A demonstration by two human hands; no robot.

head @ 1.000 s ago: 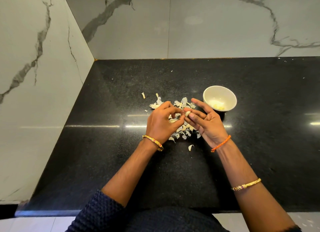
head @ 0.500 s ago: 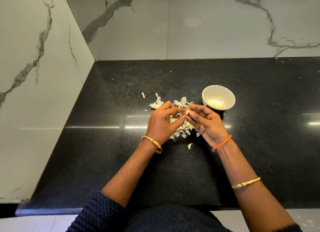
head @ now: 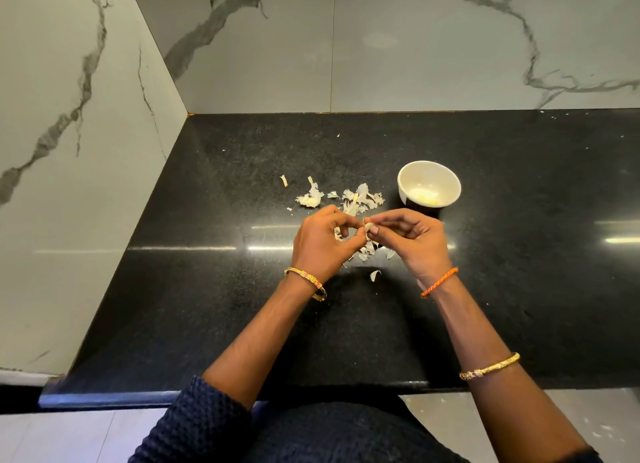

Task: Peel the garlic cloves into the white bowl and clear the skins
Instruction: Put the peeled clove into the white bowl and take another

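I see both hands meeting at the centre of the frame above a glossy black speckled stone tabletop [head: 519, 255]. The right hand [head: 415, 244] pinches a small pale garlic clove [head: 369, 227] between thumb and forefinger, its other fingers curled in. The left hand [head: 320, 244] is curled with its fingertips right against the same clove — I take it as gripping the clove or its skin, though which of the two I cannot tell.

Beneath and just above the hands lies a scatter of papery off-white garlic skins [head: 360, 199], with one larger clump [head: 310, 198] toward the left and a single curl [head: 374, 274] lower down, between the wrists.

The small round white bowl [head: 408, 177] stands on the tabletop at the upper right of the hands, near but apart from them; pale yellowish peeled pieces [head: 425, 196] lie in its bottom.

A gold bangle [head: 306, 281] circles the left wrist, a braided orange thread band [head: 440, 282] the right wrist, and a second gold bangle [head: 490, 367] sits further down the right forearm. White marble wall panels with grey veins [head: 415, 47] fill the top and left of the frame.
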